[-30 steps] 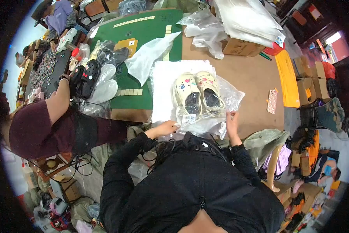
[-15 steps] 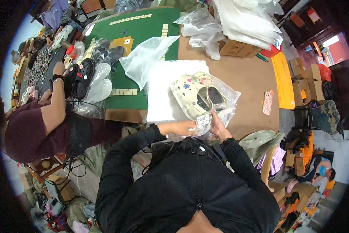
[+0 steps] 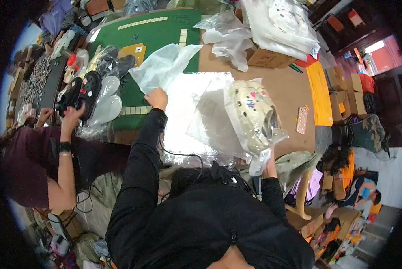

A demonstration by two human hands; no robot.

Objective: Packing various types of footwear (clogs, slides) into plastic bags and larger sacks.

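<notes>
A pair of cream clogs [image 3: 253, 104] with colourful charms stands tilted in a clear plastic bag. My right hand [image 3: 271, 164] is closed on the near end of this bag, by its white label. To their left, a frosted plastic sheet or bag flap [image 3: 213, 117] spreads over a shiny white pad [image 3: 179, 130]. My left hand [image 3: 157, 98] reaches forward, its fingers curled at the near tip of a loose translucent bag [image 3: 163, 67]. The fingertips are hidden under the knuckles.
At left, a co-worker's hand [image 3: 72, 117] is at black clogs [image 3: 90, 95]. White insole-shaped pieces [image 3: 110, 105] lie beside them on the green mat [image 3: 133, 85]. Bags are piled on a carton [image 3: 268, 58]. A phone [image 3: 302, 120] lies at right. A black cable [image 3: 183, 154] crosses the near edge.
My left hand has left the bagged clogs and moved forward and left to the loose bag. The clogs have shifted right and turned in my right hand. The co-worker's arm has moved nearer.
</notes>
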